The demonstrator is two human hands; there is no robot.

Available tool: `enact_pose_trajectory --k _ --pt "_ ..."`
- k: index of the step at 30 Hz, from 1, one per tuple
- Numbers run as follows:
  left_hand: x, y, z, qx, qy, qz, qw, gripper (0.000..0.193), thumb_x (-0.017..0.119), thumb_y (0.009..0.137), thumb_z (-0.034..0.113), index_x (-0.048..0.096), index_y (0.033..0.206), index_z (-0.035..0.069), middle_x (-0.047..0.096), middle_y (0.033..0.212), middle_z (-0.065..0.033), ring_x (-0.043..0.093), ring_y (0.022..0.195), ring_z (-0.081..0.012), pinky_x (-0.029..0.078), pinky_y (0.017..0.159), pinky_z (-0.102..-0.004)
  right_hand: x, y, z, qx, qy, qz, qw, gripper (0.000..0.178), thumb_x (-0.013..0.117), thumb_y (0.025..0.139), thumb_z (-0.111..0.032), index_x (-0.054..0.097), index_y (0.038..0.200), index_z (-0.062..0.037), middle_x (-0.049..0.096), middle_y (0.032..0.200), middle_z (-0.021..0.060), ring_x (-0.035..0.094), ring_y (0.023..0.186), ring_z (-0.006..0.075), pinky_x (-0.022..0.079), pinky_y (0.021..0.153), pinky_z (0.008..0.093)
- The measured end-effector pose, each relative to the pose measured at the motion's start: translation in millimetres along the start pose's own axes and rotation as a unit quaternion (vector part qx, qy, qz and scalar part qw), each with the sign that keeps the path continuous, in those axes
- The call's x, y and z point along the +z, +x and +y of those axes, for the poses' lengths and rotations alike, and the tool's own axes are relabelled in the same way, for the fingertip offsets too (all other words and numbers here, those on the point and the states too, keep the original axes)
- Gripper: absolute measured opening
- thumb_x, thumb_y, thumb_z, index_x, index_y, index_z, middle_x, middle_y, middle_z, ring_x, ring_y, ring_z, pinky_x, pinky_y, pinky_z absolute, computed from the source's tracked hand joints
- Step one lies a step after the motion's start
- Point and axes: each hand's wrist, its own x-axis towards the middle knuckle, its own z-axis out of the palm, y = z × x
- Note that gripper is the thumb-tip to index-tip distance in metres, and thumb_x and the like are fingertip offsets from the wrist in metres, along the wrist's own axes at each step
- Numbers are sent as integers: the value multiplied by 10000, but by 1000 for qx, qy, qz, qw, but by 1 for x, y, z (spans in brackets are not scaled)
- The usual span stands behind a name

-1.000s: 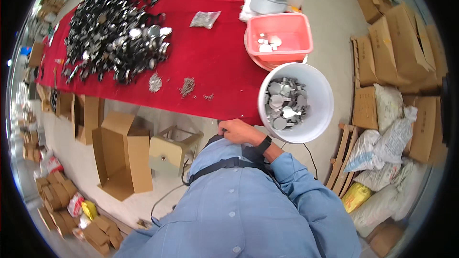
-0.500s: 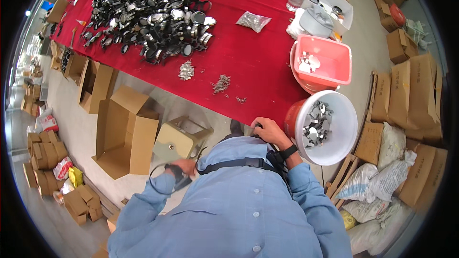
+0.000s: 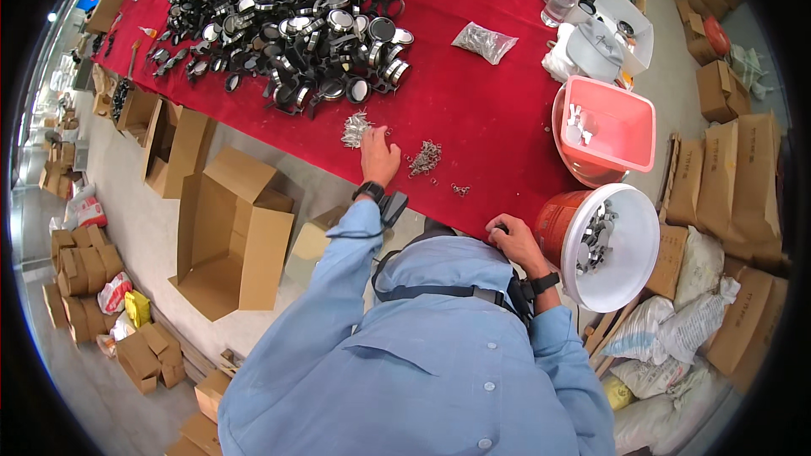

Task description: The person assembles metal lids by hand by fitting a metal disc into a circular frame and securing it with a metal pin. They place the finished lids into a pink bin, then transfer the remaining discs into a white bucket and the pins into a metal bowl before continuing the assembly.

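My left hand (image 3: 380,159) reaches over the front edge of the red-covered table (image 3: 473,131). Its fingers are apart and hold nothing that I can see. Right by its fingertips lies a small heap of thin silver pins (image 3: 356,128). A second heap, of small metal rings or links (image 3: 425,158), lies to the right of this hand, with a few loose links (image 3: 459,190) nearer the edge. At the table's front corner, close to my body, my right hand (image 3: 517,245) is curled closed around something small and dark. What that is, I cannot make out.
A large pile of black and silver round watch-like pieces (image 3: 279,29) covers the table's far left. Further right lie a clear bag of small metal parts (image 3: 485,42), a pink basin (image 3: 629,131) and a white-lined bucket (image 3: 638,262) of metal pieces. An open carton (image 3: 211,262) stands on the floor.
My left hand has come up from beside my waist to the pins on the table. My right hand stays by the table corner, its fingers curled. The view has shifted slightly.
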Motion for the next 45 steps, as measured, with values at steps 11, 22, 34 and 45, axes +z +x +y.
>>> enact_pose_trajectory --k 11,22,34,45 --pt "52 -11 12 -37 48 -44 997 423 665 759 82 587 1166 -2 554 1168 -229 518 1113 -431 443 980 -528 -16 -7 11 47 45 47 997 222 570 877 -107 687 1028 6 721 831 85 652 712 138 526 652 297" --pt "6 31 -15 -56 20 67 996 304 672 804 113 623 1100 63 596 1110 -176 562 1082 -380 472 945 -493 -17 9 7 54 36 12 998 217 568 883 -105 684 1028 7 716 820 82 644 699 130 523 642 292" --pt "13 75 -76 -173 104 -37 979 288 753 848 263 613 1071 145 546 1159 -119 524 1140 -369 477 872 -557 -15 19 8 80 29 11 996 208 566 895 -112 681 1019 8 713 818 75 637 701 127 523 645 287" --pt "22 48 -43 -54 108 -36 992 133 719 806 123 614 881 94 582 1010 -134 579 970 -366 497 790 -512 -11 37 7 70 25 7 997 217 571 884 -111 683 1021 15 716 821 84 639 701 138 519 638 296"
